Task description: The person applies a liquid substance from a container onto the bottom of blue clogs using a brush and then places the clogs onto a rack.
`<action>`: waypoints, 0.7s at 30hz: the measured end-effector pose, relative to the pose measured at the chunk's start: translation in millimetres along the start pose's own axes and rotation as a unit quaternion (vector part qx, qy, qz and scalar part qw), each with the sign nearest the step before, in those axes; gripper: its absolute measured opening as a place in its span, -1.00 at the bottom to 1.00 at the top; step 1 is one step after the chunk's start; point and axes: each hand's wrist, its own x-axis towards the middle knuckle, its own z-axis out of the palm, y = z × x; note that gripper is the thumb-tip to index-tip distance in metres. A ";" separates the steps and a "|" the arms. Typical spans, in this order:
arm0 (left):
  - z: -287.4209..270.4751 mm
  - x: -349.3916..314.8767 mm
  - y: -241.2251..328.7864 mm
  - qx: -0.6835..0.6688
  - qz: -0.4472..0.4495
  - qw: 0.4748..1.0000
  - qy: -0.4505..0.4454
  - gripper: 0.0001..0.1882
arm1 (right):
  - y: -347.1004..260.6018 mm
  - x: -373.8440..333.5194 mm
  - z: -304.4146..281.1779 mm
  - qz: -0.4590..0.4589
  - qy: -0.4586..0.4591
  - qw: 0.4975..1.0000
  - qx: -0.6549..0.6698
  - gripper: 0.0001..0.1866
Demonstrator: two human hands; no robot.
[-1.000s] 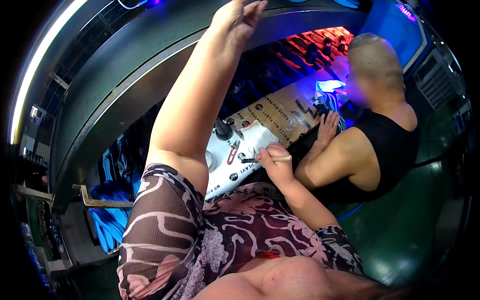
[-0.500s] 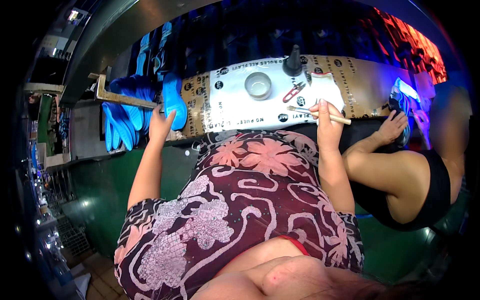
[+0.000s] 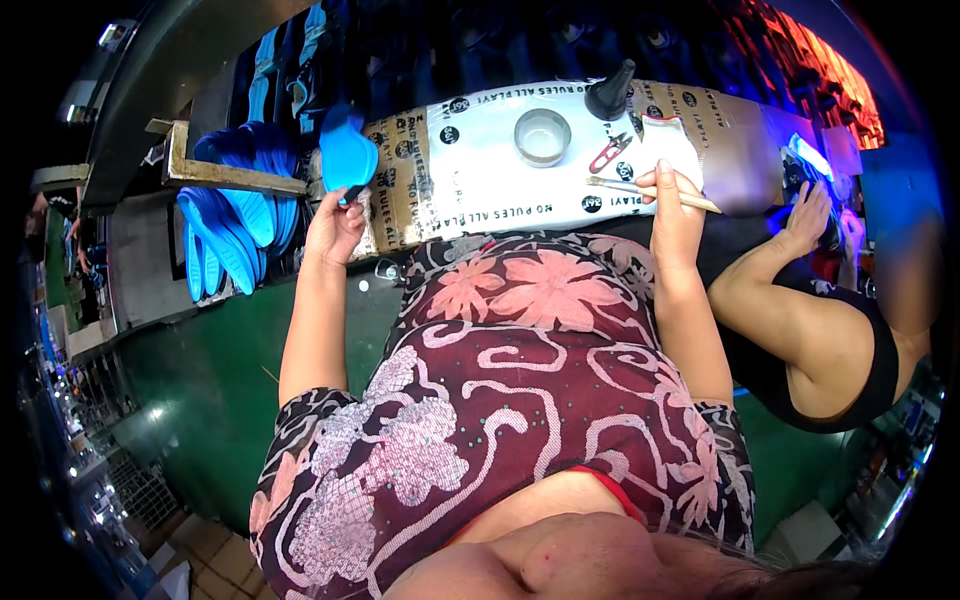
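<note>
While left fingers [image 3: 350, 226] curl, right fingers [image 3: 664, 178] hold a brush [image 3: 700, 203].

Green floor [image 3: 200, 400], orange-red light [image 3: 820, 70]

Between the left hand [image 3: 337, 225] and the right hand [image 3: 675, 205], a low lane is running over the near part of the surface [image 3: 480, 195], with the brush [image 3: 690, 199] jutting leftward into it. Farther in, the round bowl [image 3: 542, 138], red snips [image 3: 610, 152] and dark pointed bottle [image 3: 612, 93] are obstructing passage, the bottle rising high. Leftward, a worn bracket [image 3: 235, 177] is crossing in front of blue insoles [image 3: 225, 240]; rightward, a co-worker's forearm [image 3: 765, 265] is narrowing the room.
</note>
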 end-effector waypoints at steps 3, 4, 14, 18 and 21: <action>41.9 -33.3 -19.2 0.085 0.131 0.987 -0.023 -0.74 | -0.3 2.9 8.2 -0.020 -0.014 0.999 0.025 -0.62; 67.4 -47.8 -34.7 0.147 0.195 0.969 -0.045 -0.63 | -2.6 6.3 8.9 -0.029 -0.021 0.998 0.045 -0.62; 138.1 -64.1 -75.3 0.400 0.351 0.843 -0.074 -0.48 | -60.1 -2.8 51.8 -0.269 -0.199 0.940 -0.060 -0.70; 158.0 -69.4 -81.8 0.377 0.396 0.830 -0.108 -0.50 | -53.2 -8.1 61.3 -0.362 -0.171 0.912 -0.085 -0.73; 154.3 -66.3 -88.6 0.393 0.424 0.809 -0.109 -0.50 | -50.6 -6.3 63.3 -0.387 -0.152 0.905 -0.094 -0.73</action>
